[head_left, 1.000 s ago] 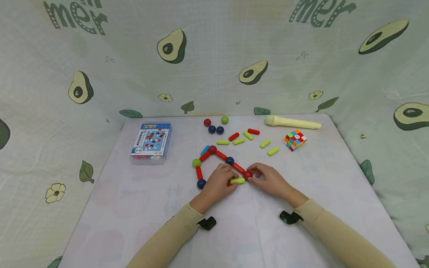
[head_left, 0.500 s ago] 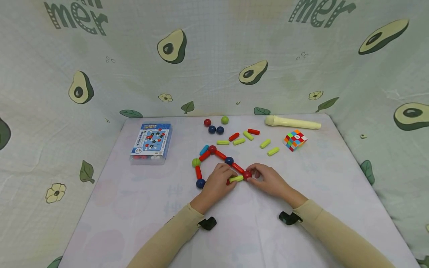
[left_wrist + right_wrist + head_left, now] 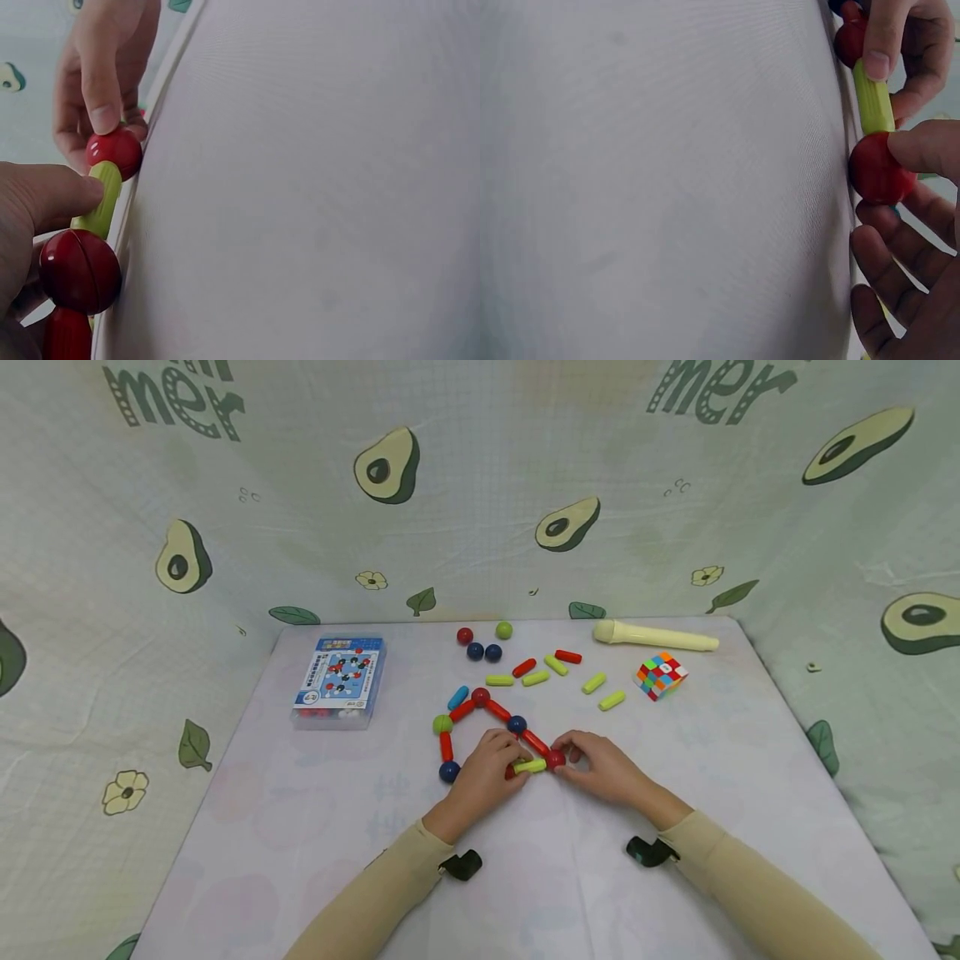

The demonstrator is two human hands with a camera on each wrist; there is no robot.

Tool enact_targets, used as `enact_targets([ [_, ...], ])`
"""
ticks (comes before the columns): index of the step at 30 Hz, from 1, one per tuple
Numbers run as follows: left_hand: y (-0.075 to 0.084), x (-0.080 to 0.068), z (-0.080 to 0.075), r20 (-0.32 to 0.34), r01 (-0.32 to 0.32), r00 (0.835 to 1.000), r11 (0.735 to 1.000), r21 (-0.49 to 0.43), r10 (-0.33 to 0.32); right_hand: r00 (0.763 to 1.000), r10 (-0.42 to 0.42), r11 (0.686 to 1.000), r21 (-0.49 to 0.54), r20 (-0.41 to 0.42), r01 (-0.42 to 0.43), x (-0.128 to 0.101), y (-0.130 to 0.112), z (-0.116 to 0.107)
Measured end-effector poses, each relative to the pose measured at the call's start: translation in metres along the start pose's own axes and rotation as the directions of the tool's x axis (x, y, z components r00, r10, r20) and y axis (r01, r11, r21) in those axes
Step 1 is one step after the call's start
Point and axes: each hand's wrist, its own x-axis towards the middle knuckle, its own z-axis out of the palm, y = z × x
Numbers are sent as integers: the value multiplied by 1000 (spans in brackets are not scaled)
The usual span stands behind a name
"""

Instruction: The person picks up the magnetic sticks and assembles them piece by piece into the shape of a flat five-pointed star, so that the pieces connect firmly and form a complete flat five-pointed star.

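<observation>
My left hand [image 3: 487, 772] pinches a yellow-green magnetic rod [image 3: 531, 766] between thumb and fingers. One end of that rod meets a red ball [image 3: 79, 271] beside the left hand. At its other end is a second red ball [image 3: 555, 760], which my right hand [image 3: 603, 768] pinches with thumb and fingers. From this ball a chain of red rods [image 3: 536, 742] runs back through a dark blue ball [image 3: 517, 724], a red ball [image 3: 481, 697] and a green ball [image 3: 442, 724] to another dark blue ball [image 3: 449, 772]. The left hand hides part of the chain's near side.
A short blue rod [image 3: 458, 697] lies by the chain's far corner. Behind are loose balls [image 3: 475, 651] and several yellow-green and red rods [image 3: 536, 678]. A boxed set [image 3: 339, 685] stands at left; a puzzle cube [image 3: 661, 676] and a cream microphone-shaped object [image 3: 656, 635] are at back right.
The red ball in my right hand has come slightly nearer to me, in line with the yellow-green rod's end. The chain's far side has shifted a little with it.
</observation>
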Motion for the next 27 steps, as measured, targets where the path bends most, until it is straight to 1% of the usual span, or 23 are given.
enact_targets([
  [5,0,-1,0,3,-17,1000,1000,-21,17,1000,-4,999,-37,-7,3,-5,-1,-1],
  [10,0,-1,1,36,-23,999,999,-45,25,1000,9,998,-61,-11,-10,-12,-2,-2],
  [16,2,2,3,74,-54,996,998,-29,56,1000,13,998,-60,-11,-13,-19,-2,-4],
  [21,3,4,2,87,-46,995,999,-11,46,1000,23,998,-59,-7,-23,-19,0,-2],
  [27,-2,6,0,77,-31,997,1000,1,31,999,23,998,-54,-38,-25,-13,-2,2],
])
